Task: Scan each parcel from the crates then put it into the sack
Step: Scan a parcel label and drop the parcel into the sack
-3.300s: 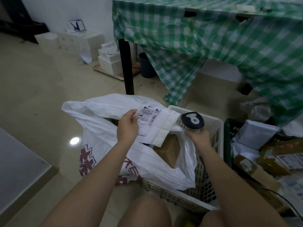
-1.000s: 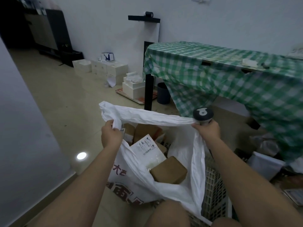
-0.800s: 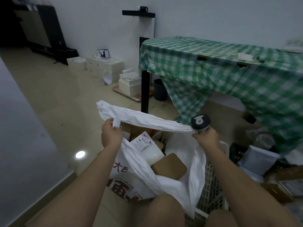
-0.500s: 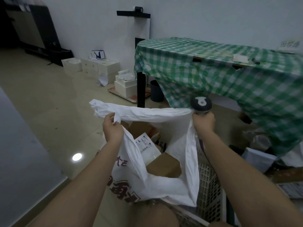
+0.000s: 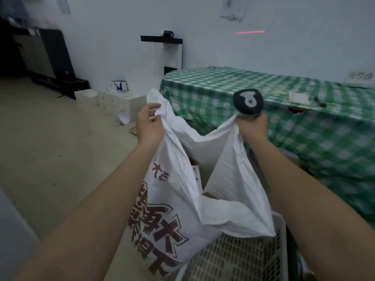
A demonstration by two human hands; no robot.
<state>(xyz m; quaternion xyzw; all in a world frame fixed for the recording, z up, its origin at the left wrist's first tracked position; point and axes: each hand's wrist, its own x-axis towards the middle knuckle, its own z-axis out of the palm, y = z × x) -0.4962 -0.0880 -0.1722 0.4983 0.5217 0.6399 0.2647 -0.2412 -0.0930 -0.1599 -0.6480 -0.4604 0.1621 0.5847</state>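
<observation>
A white sack (image 5: 182,201) with red printed characters hangs lifted in front of me. My left hand (image 5: 149,123) grips its left rim corner. My right hand (image 5: 252,126) grips the right rim together with a dark handheld scanner (image 5: 248,102). Through the narrow mouth I see the edge of a labelled parcel (image 5: 195,174) and a brown parcel (image 5: 209,194); the rest of the contents are hidden. The sack's bottom hangs beside a white perforated crate (image 5: 239,258).
A table with a green checked cloth (image 5: 284,118) stands to the right behind the sack. White boxes (image 5: 113,100) line the wall on the floor. A red scanner line (image 5: 249,32) shows on the white wall. Dark furniture (image 5: 46,57) stands at far left.
The labelled parcel went from my left hand into the sack. Both hands took the sack's rim and raised it much higher, narrowing its mouth; the scanner's red line now falls on the wall.
</observation>
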